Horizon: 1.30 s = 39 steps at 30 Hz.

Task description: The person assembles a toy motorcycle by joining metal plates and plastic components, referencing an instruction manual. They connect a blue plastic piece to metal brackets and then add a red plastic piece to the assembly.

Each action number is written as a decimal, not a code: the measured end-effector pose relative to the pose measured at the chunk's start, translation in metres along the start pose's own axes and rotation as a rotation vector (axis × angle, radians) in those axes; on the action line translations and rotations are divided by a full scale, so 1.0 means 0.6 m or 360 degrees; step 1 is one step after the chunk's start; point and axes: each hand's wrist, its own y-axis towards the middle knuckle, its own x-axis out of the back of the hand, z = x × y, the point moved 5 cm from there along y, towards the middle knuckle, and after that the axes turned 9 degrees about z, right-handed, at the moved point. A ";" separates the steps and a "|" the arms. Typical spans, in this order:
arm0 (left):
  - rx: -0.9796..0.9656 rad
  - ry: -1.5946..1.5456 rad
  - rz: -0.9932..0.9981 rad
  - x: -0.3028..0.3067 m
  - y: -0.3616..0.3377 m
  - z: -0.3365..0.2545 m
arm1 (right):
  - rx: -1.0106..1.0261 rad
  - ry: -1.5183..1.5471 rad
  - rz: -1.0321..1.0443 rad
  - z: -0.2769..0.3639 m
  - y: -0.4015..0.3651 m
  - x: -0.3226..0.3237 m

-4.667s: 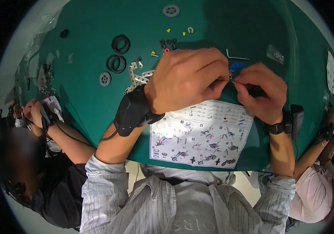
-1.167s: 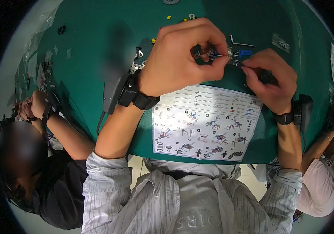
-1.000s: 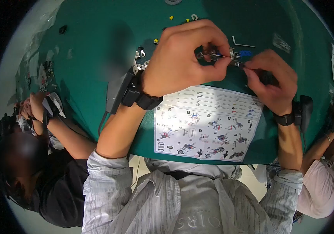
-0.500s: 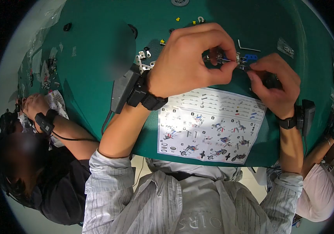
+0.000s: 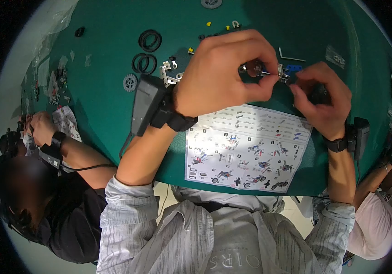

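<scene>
My left hand (image 5: 230,68) is closed in a pinch, thumb and forefinger together on a thin metal shaft (image 5: 263,72) that shows inside the loop of the fingers. Right at those fingertips is a small metal assembly (image 5: 283,72) of silvery and dark parts. My right hand (image 5: 326,98) pinches the assembly's near right side between thumb and forefinger. Fingers cover much of it, so its exact shape is hidden. A blue perforated strip (image 5: 293,67) shows just behind; whether it is attached cannot be told. Beyond it lies an L-shaped hex key (image 5: 292,55).
A printed instruction sheet (image 5: 246,150) lies below my hands. At upper left are black rubber rings (image 5: 150,41), a grey wheel (image 5: 130,83) and metal strips (image 5: 164,73). Yellow pieces (image 5: 208,23) and a plastic bag (image 5: 335,55) lie farther back. Co-workers sit on both sides.
My hands have barely moved and keep their pinches. The rubber rings and grey wheel, hidden by a blurred patch earlier, now show. The left co-worker's hand has shifted slightly.
</scene>
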 end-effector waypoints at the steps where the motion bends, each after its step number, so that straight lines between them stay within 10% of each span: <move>1: -0.0021 0.0043 -0.0001 -0.001 0.000 -0.004 | -0.0009 0.0025 0.0019 -0.001 0.000 0.000; 39: -0.0224 0.0239 0.0101 -0.023 0.001 -0.036 | 0.0266 -0.0024 0.0018 0.029 0.004 0.006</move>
